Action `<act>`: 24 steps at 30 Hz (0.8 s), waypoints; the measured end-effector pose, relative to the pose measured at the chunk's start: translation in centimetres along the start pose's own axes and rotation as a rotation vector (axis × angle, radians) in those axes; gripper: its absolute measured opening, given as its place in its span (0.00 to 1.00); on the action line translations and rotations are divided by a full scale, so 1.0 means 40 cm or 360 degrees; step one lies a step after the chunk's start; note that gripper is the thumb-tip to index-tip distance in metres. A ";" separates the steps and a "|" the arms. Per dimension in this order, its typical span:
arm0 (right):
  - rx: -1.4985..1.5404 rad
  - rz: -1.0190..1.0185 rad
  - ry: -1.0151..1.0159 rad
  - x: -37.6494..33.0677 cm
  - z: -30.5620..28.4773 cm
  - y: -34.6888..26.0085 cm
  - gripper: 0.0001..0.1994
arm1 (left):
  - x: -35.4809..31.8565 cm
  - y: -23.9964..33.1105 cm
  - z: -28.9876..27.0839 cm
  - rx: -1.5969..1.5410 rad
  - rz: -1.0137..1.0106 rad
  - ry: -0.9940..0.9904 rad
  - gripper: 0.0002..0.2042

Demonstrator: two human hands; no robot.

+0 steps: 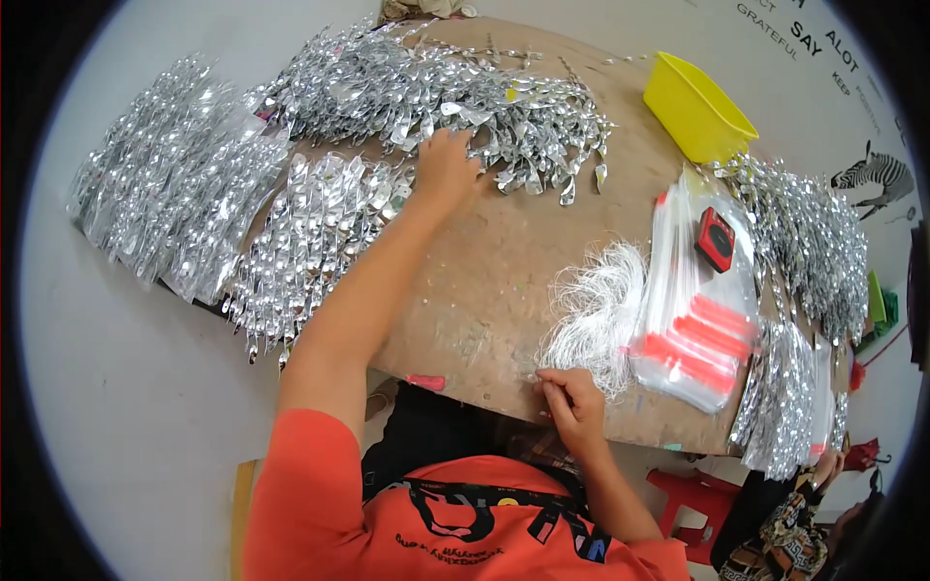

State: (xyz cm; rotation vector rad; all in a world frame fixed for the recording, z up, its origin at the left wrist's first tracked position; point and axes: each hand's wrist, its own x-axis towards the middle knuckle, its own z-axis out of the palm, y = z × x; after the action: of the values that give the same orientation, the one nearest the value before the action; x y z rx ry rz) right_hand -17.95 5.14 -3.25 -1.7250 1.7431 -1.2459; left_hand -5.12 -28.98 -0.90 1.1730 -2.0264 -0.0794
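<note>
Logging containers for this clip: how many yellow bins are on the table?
1. The yellow bin sits at the table's far right edge, beyond the bag stack. The silver heaps could hide another; none shows.

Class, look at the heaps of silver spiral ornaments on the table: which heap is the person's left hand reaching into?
The left hand is in the loose heap along the far edge, unlike the bagged bundles at the left and the pile at the right.

Heap of silver foil spirals (436, 92) across table's far side, white thread bundle (596, 310) near front edge
</note>
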 end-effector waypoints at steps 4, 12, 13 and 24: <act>-0.0039 -0.0006 -0.0031 0.004 -0.001 0.001 0.07 | 0.034 -0.026 0.056 0.0015 -0.0125 -0.0041 0.19; -0.0099 -0.0050 -0.0018 0.018 -0.005 -0.008 0.07 | 0.055 0.180 0.161 -0.0163 0.0466 -0.0038 0.18; -0.0105 -0.0047 -0.0014 0.020 -0.003 -0.009 0.07 | 0.058 0.190 0.174 -0.0101 0.0491 -0.0112 0.21; -0.0039 -0.0081 0.0003 0.023 -0.003 -0.006 0.08 | 0.043 0.148 0.256 0.0289 0.0320 -0.0242 0.23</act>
State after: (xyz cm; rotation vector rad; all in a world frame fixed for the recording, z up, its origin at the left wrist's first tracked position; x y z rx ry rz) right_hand -18.05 4.35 -2.71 -1.7931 1.7328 -1.2526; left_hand -16.43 -30.06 -4.56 1.0930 -2.3151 0.1214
